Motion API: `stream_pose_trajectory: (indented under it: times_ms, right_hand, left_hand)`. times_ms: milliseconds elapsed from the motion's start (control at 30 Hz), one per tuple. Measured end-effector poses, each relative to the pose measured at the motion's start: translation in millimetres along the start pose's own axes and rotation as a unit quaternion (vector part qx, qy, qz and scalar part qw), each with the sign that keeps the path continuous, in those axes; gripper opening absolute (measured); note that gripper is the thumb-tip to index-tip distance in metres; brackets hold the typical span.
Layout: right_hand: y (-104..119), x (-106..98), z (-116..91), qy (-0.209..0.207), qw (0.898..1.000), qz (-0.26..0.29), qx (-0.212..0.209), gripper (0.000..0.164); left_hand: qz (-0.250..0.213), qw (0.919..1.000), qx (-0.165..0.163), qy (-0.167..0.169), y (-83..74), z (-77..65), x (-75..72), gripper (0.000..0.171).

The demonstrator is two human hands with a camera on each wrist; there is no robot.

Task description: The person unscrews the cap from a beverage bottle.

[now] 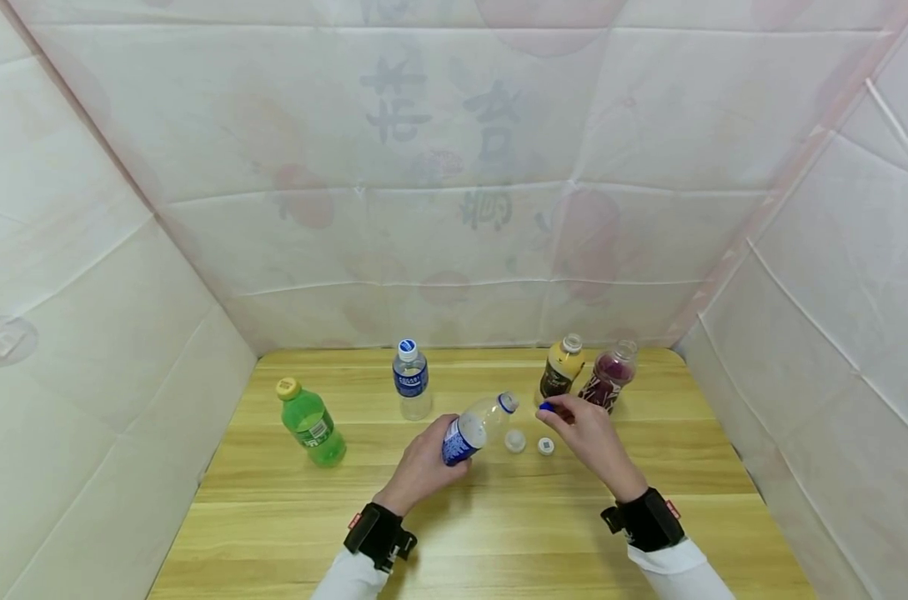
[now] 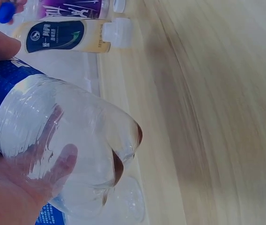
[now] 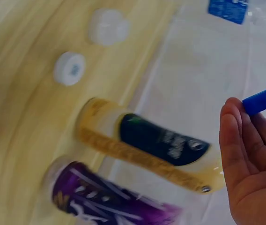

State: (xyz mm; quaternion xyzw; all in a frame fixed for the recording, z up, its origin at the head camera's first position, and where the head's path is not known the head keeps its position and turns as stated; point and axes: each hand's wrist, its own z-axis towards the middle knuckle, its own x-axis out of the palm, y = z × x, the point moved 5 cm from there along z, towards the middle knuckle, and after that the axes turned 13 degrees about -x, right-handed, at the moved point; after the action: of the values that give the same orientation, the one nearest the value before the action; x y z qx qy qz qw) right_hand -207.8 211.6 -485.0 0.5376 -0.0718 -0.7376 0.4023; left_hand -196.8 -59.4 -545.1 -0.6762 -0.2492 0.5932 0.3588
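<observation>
My left hand (image 1: 428, 460) grips a clear plastic soda bottle (image 1: 474, 429) with a blue label, tilted with its uncapped mouth toward the right. In the left wrist view the soda bottle (image 2: 72, 136) shows a few dark drops in its base. My right hand (image 1: 590, 435) pinches a blue bottle cap (image 1: 547, 407) between thumb and fingers, a little to the right of the bottle's mouth. The blue cap (image 3: 259, 101) shows side-on in the right wrist view. Two white caps, a larger one (image 1: 515, 441) and a smaller one (image 1: 546, 446), lie on the table below.
An uncapped yellow bottle (image 1: 563, 363) and an uncapped purple bottle (image 1: 609, 372) stand behind my right hand. A capped blue-labelled bottle (image 1: 412, 382) stands at the back middle, and a green bottle (image 1: 314, 425) with a yellow cap at left. Cloth walls (image 1: 454, 250) enclose the wooden table (image 1: 499, 550).
</observation>
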Motion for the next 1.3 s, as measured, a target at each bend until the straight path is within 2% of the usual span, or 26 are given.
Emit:
stream_pose_trajectory:
  times_ms: [233, 433, 600, 867, 1300]
  right_hand:
    - [-20.1, 5.8, -7.9, 0.018, 0.999, -0.030, 0.014, 0.029]
    - [-35.6, 9.8, -14.3, 0.032, 0.998, -0.062, 0.008, 0.032]
    - [-46.7, 17.3, -20.1, 0.065, 0.994, -0.081, 0.012, 0.037]
    - [-57.6, 29.6, -28.2, 0.101, 0.990, -0.097, 0.025, 0.030]
    - [-74.8, 44.1, -39.2, 0.110, 0.984, -0.136, 0.043, 0.027]
  left_hand:
    - [-0.007, 1.0000, -0.004, 0.004, -1.2, 1.4, -0.3, 0.066]
    - [-0.009, 0.9999, -0.005, 0.005, 0.2, 1.4, -0.2, 0.067]
    - [-0.012, 0.9999, -0.005, 0.006, 2.0, 0.7, 0.0, 0.068]
    - [-0.015, 0.9999, -0.003, 0.004, 2.7, 0.7, 0.1, 0.068]
    - [-0.011, 0.9999, -0.006, 0.002, 5.1, -0.3, 0.6, 0.068]
